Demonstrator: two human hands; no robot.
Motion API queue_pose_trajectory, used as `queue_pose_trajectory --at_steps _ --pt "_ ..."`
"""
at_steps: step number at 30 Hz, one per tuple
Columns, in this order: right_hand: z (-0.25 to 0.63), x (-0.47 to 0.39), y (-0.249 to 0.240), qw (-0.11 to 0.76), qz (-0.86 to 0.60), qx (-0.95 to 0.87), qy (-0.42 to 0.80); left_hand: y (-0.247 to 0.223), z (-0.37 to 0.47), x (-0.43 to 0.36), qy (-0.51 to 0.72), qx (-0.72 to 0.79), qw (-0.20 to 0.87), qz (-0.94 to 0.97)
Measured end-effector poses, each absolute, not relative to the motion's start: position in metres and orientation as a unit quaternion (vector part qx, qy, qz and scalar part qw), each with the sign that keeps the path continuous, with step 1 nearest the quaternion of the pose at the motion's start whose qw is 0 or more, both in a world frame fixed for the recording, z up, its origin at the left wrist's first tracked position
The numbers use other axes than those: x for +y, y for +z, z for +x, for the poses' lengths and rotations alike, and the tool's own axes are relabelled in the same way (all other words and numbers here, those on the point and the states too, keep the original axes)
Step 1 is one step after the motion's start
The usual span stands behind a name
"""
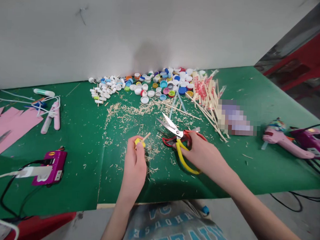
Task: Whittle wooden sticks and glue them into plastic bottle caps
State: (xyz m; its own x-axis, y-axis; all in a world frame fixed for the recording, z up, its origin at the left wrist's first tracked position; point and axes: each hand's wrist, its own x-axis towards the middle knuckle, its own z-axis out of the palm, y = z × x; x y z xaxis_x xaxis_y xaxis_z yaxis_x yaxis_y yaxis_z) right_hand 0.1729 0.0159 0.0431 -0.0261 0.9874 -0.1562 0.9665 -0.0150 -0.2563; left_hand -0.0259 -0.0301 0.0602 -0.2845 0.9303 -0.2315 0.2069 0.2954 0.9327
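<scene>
My left hand [136, 158] pinches a yellow bottle cap [139, 142] between thumb and fingers. A short wooden stick [147, 136] pokes out of the cap towards the upper right. In my right hand [205, 152] is a pair of scissors [178, 133], its silver blades parted and pointing up and left, away from the cap. One yellow handle loop hangs below the hand. Red handles [169, 141] show beside and under the hand; whether they belong to a second tool I cannot tell. Wood shavings [134, 111] lie scattered around both hands.
Loose bottle caps [164, 84] are heaped along the wall, with caps on sticks [105, 89] at their left. Chopsticks [210, 101], some wrapped, lie right of them. Pink glue guns [286, 141] and purple power boxes [52, 167] with cables sit at both sides. Pink sheets [19, 124] lie left.
</scene>
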Motion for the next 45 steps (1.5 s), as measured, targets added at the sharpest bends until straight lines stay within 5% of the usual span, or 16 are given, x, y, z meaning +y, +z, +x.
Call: queue_pose_trajectory --at_steps 6,23,29,36,45 --pt "0.182 0.025 0.006 0.067 -0.645 -0.761 -0.029 0.06 -0.023 -0.035 0.404 0.665 0.447 0.441" --pt "0.159 0.053 0.066 -0.003 -0.571 -0.821 0.027 0.045 -0.033 -0.028 0.374 0.692 0.367 0.496" --pt "0.139 0.055 0.093 0.114 -0.44 -0.888 0.074 0.04 -0.04 -0.026 0.371 0.677 0.342 0.536" --pt "0.106 0.055 0.08 0.036 -0.323 -0.945 0.029 0.039 -0.047 -0.018 0.279 0.64 0.212 0.684" --pt "0.104 0.038 0.059 0.093 -0.385 -0.917 -0.054 0.031 -0.043 -0.02 0.217 0.648 0.065 0.727"
